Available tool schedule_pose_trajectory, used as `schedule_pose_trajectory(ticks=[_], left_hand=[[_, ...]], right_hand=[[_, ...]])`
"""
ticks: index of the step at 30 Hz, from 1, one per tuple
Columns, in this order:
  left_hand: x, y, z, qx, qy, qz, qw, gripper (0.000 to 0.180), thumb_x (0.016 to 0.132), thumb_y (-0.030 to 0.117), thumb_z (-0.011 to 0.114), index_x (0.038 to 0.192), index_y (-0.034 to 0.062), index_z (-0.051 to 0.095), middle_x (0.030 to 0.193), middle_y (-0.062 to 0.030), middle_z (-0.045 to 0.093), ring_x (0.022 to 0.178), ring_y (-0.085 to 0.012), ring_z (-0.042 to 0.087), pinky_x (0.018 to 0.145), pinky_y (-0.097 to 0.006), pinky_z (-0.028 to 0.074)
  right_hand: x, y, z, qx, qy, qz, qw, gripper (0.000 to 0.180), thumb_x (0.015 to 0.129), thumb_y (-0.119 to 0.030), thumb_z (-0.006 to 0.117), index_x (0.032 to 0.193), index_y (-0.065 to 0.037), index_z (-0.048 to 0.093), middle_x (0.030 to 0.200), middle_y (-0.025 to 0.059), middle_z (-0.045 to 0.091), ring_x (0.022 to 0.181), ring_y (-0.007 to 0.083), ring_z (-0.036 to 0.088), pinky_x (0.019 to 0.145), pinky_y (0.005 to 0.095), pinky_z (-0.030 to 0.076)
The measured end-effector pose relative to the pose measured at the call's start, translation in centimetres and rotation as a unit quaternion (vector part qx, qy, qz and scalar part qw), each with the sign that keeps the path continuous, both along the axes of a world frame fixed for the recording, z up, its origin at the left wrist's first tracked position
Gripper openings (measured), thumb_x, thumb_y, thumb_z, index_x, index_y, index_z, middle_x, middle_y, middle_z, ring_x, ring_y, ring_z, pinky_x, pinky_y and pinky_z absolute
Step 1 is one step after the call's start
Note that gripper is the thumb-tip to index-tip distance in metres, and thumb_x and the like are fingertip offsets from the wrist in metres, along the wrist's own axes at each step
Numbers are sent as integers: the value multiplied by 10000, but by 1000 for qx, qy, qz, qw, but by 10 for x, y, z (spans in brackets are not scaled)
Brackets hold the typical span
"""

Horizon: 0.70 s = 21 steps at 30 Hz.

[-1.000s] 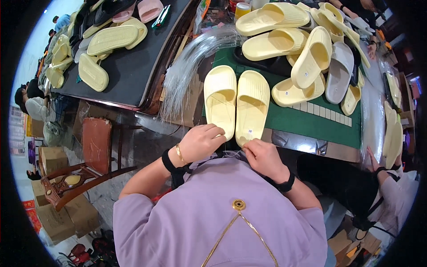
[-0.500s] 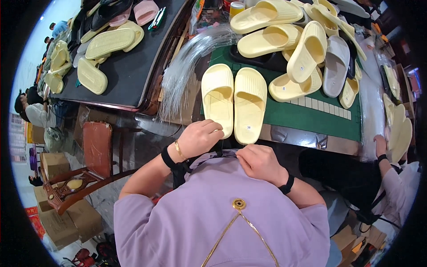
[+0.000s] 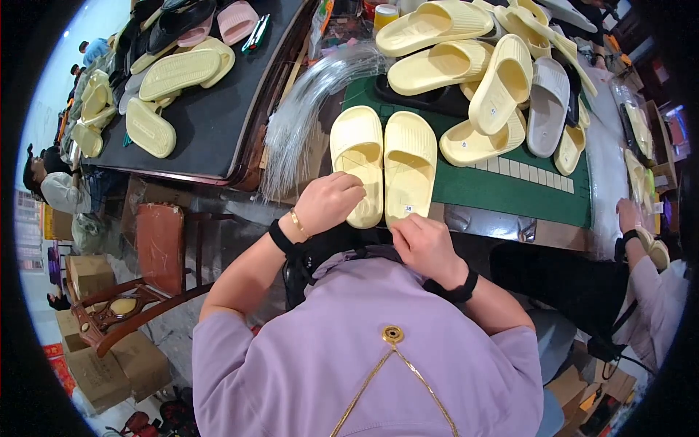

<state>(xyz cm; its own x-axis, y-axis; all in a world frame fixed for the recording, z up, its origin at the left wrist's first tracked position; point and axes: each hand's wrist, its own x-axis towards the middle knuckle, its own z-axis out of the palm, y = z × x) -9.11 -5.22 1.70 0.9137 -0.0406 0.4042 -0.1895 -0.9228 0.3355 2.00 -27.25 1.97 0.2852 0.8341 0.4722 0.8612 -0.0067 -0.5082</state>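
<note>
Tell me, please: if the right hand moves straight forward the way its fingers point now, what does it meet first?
Most likely the right slipper of the pale yellow pair: the right hand is at its heel end, fingers pointing up along it. Whether they already touch is unclear.

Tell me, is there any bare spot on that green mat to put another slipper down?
Yes: a bare stretch of the green mat lies right of the pale yellow slipper pair, in front of the slipper heap. The black table has bare room right of its slippers. The mat's far end is crowded, and the left hand and right hand fill the near edge.
</note>
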Motion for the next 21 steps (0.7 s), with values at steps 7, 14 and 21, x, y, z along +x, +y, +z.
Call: schedule_pose_trajectory(ticks=[7,14,21], left_hand=[[16,0,-7,5,-28,72,997,149,802,33,648,945,52,690,1014,-92,675,878,-269,667,760,-363,556],[21,6,4,-100,-106,184,972,217,809,1,658,1022,39,679,967,-123,666,830,-286,672,739,-371,554],[49,71,-1,-225,4,335,915,291,852,144,678,1100,-6,656,977,-169,713,861,-288,701,753,-354,547]], right_hand=[[29,27,-15,-9,9,-67,998,78,851,-96,662,822,-52,604,726,114,591,641,307,631,565,401,523],[48,51,-19,-11,5,-120,993,96,859,-83,647,949,-49,649,779,123,625,698,314,650,603,396,541],[62,42,2,43,77,-125,988,178,877,-55,606,1050,-33,646,898,139,656,760,337,642,678,406,537]])
